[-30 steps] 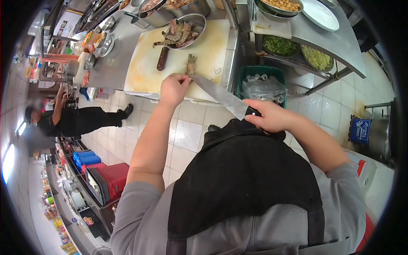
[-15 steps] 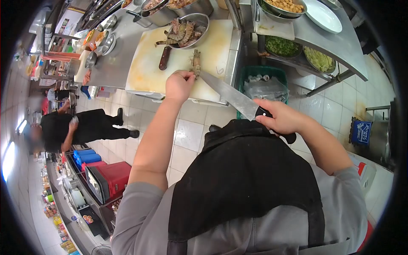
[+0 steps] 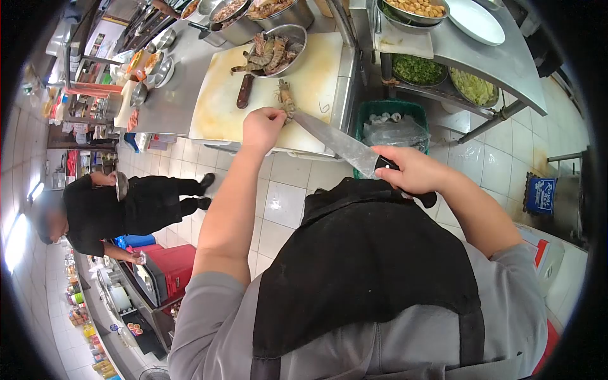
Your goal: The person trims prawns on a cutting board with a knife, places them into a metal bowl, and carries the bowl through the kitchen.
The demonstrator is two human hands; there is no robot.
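Note:
My left hand (image 3: pixel 263 129) pinches the near end of a shrimp (image 3: pixel 286 100) that lies on the white cutting board (image 3: pixel 218 107). In my right hand (image 3: pixel 411 170) is the black handle of a large knife (image 3: pixel 339 142). The blade's tip reaches to the shrimp, right beside my left fingertips; whether it cuts into the shell I cannot tell. Past the shrimp, a metal bowl (image 3: pixel 297 44) holds several more large shrimp (image 3: pixel 269 54). Another knife's brown wooden handle (image 3: pixel 244 92) rests on the board near the bowl, its blade mostly hidden.
Metal pots (image 3: pixel 244 28) of food stand behind the board. Below to the right is a green bin (image 3: pixel 364 117) with plastic bags. A steel table (image 3: pixel 494 69) with food pans stands at right. A person in black (image 3: pixel 101 215) is at left, by a red box (image 3: pixel 180 269).
The shrimp's far end has swung slightly left. Both my hands and the knife have shifted a little left. The person in black has come nearer and now carries a metal dish.

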